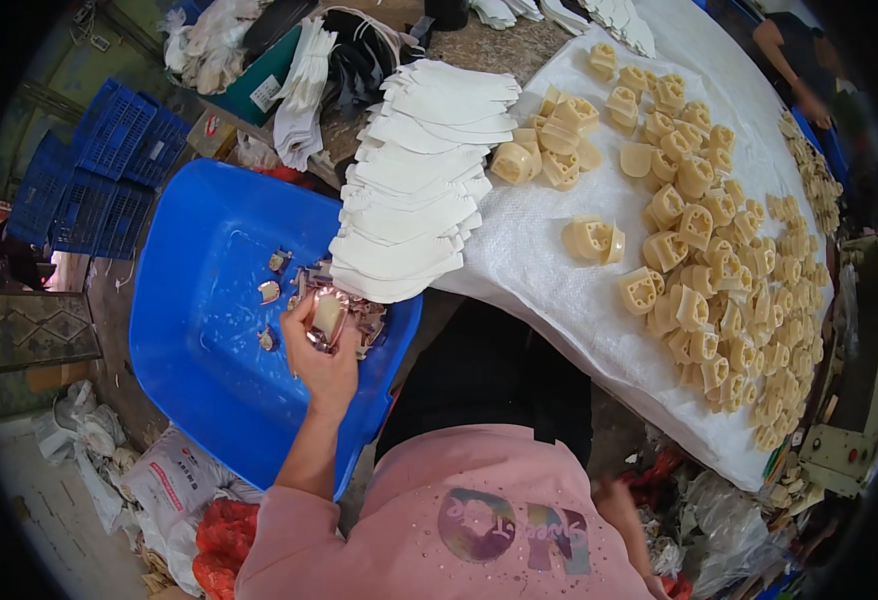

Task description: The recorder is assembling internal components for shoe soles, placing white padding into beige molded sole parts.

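My left hand (324,365) reaches into a big blue plastic tub (199,370) and grips a shiny rose-gold metallic piece (327,318) between thumb and fingers. More of these shiny pieces (271,292) lie loose on the tub's floor around the hand. My right hand (614,505) hangs low beside my pink shirt, below the table edge; its fingers are mostly hidden, so what it holds does not show.
A fanned stack of white flat cut pieces (419,180) overhangs the tub's right rim. Many cream plastic blocks (699,280) cover a white woven sheet (529,260) on the table. Blue crates (99,170) stand at the left, bags on the floor. Another person (799,60) works at the far right.
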### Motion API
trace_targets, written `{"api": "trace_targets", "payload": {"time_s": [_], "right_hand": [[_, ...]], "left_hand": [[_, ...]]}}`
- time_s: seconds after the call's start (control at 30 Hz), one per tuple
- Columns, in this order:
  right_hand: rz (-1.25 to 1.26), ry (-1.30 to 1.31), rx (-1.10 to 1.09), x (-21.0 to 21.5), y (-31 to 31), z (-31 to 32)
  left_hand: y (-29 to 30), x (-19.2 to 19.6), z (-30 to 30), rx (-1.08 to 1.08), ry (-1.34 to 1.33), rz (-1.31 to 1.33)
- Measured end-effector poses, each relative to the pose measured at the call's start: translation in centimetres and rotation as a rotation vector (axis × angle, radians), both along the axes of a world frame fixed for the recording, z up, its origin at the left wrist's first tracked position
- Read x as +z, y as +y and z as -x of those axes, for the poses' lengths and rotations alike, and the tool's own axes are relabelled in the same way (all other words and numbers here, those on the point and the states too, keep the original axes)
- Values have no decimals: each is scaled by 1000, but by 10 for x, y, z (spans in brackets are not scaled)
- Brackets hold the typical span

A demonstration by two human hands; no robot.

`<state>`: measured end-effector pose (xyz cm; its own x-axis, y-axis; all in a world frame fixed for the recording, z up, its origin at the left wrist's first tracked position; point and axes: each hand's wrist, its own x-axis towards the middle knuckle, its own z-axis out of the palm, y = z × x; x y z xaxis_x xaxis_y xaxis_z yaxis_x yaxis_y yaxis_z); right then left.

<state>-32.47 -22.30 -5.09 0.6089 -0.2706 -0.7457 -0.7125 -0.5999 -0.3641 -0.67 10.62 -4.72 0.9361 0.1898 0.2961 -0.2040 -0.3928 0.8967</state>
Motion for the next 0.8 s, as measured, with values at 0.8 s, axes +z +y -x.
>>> {"api": "trace_targets", "payload": {"time_s": [0.8], "right_hand": [[163, -1302, 779, 65, 168, -381]], "left_hand": [[-12, 21, -48, -343, 307, 459]]}}
